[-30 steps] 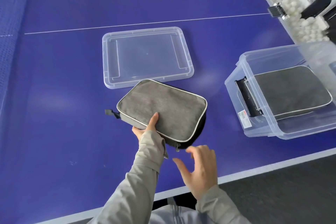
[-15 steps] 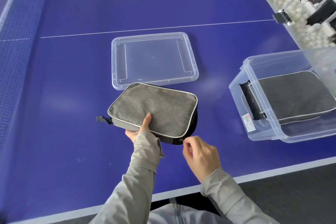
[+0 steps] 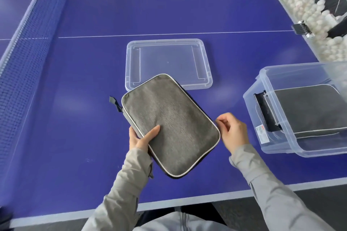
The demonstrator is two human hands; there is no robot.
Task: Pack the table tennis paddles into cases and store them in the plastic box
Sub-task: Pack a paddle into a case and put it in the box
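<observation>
A grey paddle case [image 3: 170,124] with pale piping lies tilted over the blue table. My left hand [image 3: 142,138] grips its left edge, thumb on top. My right hand [image 3: 231,131] is at the case's right edge with its fingertips pinched at the zipper side; the zipper pull itself is hidden. To the right stands a clear plastic box [image 3: 262,103], and a second grey case [image 3: 311,110] lies flat inside it. The box's clear lid [image 3: 167,62] lies on the table just behind the held case.
The table net [image 3: 28,47] runs along the left. A trough of white balls [image 3: 308,15] lines the far right edge, with a metal clamp [image 3: 302,29] on it. The table's white front edge [image 3: 187,200] is near my body.
The case has turned clockwise so its long side points away from me. My right hand moved from the case's near edge round to its right edge. My left hand kept its grip.
</observation>
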